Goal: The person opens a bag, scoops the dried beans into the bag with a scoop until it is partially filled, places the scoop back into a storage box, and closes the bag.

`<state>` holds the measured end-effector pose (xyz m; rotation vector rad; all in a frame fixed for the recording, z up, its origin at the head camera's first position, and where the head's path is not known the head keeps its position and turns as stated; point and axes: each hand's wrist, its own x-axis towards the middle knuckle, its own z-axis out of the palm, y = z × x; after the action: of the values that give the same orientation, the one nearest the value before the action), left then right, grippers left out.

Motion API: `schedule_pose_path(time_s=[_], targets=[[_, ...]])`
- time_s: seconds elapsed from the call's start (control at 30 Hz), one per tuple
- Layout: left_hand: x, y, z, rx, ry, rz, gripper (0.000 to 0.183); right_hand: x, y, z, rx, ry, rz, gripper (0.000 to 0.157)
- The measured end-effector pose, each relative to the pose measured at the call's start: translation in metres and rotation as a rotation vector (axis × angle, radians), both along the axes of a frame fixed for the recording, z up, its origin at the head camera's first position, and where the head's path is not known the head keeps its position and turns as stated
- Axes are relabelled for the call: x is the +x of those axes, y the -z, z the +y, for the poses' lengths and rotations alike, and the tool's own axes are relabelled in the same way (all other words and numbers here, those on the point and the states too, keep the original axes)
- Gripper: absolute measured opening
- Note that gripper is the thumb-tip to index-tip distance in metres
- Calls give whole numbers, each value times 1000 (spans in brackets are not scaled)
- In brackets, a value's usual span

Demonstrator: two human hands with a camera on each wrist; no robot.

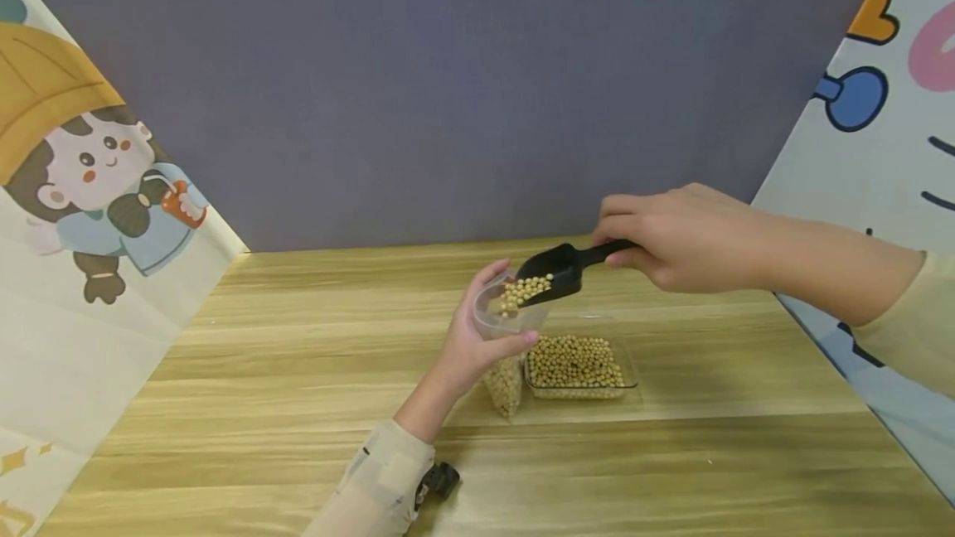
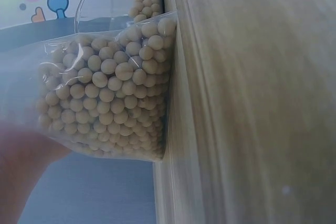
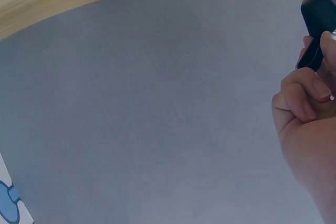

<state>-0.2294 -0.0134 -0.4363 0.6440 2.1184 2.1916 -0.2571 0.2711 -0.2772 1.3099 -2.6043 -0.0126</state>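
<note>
My left hand (image 1: 477, 330) grips the open mouth of a clear plastic bag (image 2: 105, 87), its thumb and fingers curled round the upper part. Round yellow soybeans fill the bag's lower part, which is down at the tabletop in the left wrist view. With my right hand (image 1: 671, 234) I hold a black scoop (image 1: 555, 268) by its handle. The scoop tilts down to the left, its front edge over the bag's mouth, with soybeans (image 1: 525, 290) at its lip. In the right wrist view the scoop (image 3: 319, 11) shows only partly.
A clear rectangular container (image 1: 582, 393) full of soybeans stands just right of the bag on the wooden table (image 1: 298, 371). Behind the table rises a grey panel (image 1: 477, 89). Printed cartoon panels (image 1: 112, 181) flank both sides.
</note>
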Motion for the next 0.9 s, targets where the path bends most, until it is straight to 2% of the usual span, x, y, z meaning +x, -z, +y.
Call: schedule_pose_path(time_s=[0.1,0.3,0.5,0.67,0.9], targets=[[-1,1,0,15,8,-3,99,1,-2,-1,17,7,6,15],[-3,4,0,7,-1,77,95,3,-6,-1,42,37,4,19],[-4,4,0,11,-4,100,95,3,-2,15,27,84,14,18],[-5,3,0,11,-8,89,97,0,17,38,18,144,-17,17],[-4,4,0,13,-22,82,95,-5,57,63,16,154,-7,17]])
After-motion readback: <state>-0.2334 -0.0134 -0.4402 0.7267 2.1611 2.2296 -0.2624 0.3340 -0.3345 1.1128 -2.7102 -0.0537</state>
